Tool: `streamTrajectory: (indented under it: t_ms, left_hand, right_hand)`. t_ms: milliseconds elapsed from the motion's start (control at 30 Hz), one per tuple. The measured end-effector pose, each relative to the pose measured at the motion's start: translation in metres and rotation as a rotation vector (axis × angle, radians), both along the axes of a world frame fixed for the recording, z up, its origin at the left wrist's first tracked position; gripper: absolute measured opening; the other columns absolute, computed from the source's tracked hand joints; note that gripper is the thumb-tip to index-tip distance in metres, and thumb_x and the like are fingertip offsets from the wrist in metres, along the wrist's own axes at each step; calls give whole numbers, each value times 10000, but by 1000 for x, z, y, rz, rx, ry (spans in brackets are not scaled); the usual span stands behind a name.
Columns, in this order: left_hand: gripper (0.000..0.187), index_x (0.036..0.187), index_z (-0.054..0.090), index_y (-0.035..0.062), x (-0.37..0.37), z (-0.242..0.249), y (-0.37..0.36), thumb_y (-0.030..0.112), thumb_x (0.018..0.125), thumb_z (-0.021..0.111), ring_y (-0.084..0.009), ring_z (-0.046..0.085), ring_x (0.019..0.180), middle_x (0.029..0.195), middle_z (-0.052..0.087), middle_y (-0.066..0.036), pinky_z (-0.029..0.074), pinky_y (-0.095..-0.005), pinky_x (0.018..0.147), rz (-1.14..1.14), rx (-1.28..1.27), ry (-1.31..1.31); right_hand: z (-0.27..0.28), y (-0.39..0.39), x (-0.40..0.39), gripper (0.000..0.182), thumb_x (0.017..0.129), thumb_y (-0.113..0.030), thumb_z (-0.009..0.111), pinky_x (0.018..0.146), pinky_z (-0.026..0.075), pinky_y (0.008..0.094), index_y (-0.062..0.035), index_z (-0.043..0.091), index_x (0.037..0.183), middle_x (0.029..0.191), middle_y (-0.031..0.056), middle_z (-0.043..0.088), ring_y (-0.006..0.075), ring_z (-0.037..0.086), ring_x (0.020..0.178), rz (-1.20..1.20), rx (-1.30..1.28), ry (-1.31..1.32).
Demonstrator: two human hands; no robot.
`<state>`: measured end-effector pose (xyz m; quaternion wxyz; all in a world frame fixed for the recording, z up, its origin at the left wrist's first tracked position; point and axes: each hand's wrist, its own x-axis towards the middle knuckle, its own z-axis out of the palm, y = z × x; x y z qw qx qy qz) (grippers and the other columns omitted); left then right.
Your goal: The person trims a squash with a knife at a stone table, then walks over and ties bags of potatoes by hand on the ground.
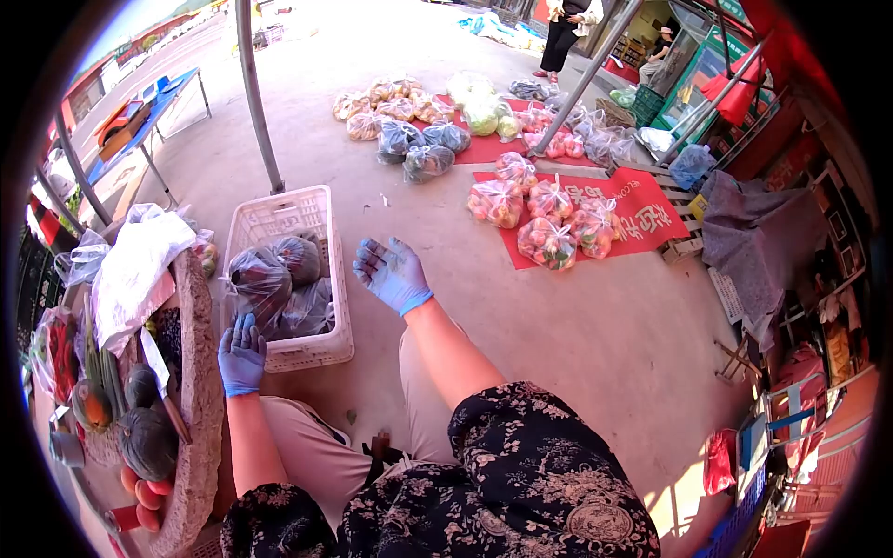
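Note:
Both hands wear blue gloves. My left hand (243,355) is at the near left corner of a pale plastic crate (339,279), fingers stretched and close together, with nothing seen in it. Just right of the crate, my right hand (393,275) is raised palm up, its fingers spread and slightly curled, holding nothing. Inside the crate lie clear bags of dark produce (260,279). Whether my left hand touches the crate rim cannot be made out.
At left, a stone-edged table (200,400) holds squashes, tomatoes and a knife (175,418). Bagged fruit (547,242) sits on a red mat (642,209) ahead. A metal pole (256,102) stands behind the crate. A person (561,37) stands far back.

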<state>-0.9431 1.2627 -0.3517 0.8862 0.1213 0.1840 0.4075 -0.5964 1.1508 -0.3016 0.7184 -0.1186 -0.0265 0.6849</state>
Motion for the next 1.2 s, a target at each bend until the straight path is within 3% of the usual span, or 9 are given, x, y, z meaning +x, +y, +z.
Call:
streamTrajectory:
  t_ms: [100,267,600,700,1200]
  left_hand:
    - [365,1229,514,109,-2,-24,14,255,913,402,-183,599,966,1232,558,-48,471,-385,831,102,2,-46]
    - [330,1182,547,122,34,-31,26,239,907,409,-200,612,920,1179,591,-53,489,-381,790,21,-74,-77]
    - [307,1173,554,139,67,-29,42,216,902,434,-182,615,868,1103,628,-27,510,-365,727,-53,-141,96]
    - [309,1175,545,132,69,-29,43,234,895,465,-145,589,849,1132,603,-19,497,-320,699,-31,-109,198]
    - [326,1208,522,120,73,-36,45,235,914,439,-144,597,850,1166,591,-27,508,-331,730,-75,-67,195]
  right_hand:
    - [6,-5,-2,411,877,-366,452,821,468,411,-15,589,1040,938,125,622,267,580,861,-27,53,-27]
    - [-21,-1,14,422,867,-365,453,824,465,395,-16,579,1066,953,127,614,268,573,865,-70,-10,12]
    - [-18,17,31,443,863,-374,470,823,463,382,-5,575,1087,927,117,615,254,566,857,-44,-8,-43]
    - [-19,24,33,443,866,-377,470,814,466,379,-8,576,1087,924,118,615,250,568,849,-38,16,-51]
    - [-25,33,28,378,887,-364,477,717,481,358,-22,588,1005,835,89,602,212,571,780,-46,-9,-99]
